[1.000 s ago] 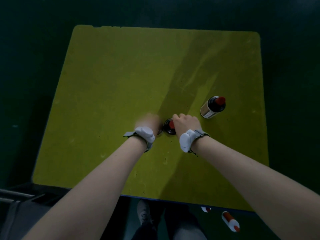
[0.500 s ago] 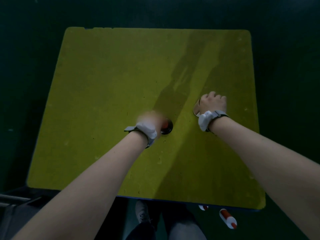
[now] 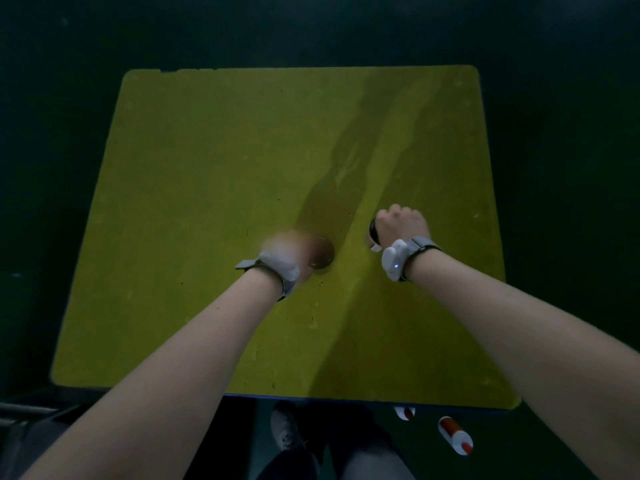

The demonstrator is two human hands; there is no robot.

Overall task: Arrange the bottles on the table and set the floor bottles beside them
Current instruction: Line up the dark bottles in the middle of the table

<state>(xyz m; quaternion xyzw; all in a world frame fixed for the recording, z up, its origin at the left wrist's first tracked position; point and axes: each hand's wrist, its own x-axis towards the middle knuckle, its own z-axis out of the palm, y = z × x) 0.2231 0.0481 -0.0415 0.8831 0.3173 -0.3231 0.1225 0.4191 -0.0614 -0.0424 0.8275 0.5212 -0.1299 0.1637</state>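
No legible text, brand, number or sign anywhere in frame. Pale label on bottle (image 3: 372, 237) at centre right too hidden to read; white floor bottles (image 3: 454, 434) at lower right too small and dim to show lettering

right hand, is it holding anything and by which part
The right hand is closed over the top of a dark bottle standing on the yellow table; the exact contact is hidden.

I see a yellow-green table (image 3: 207, 202), white wrist bands (image 3: 394, 261), and a white floor bottle (image 3: 454, 434) with red bands
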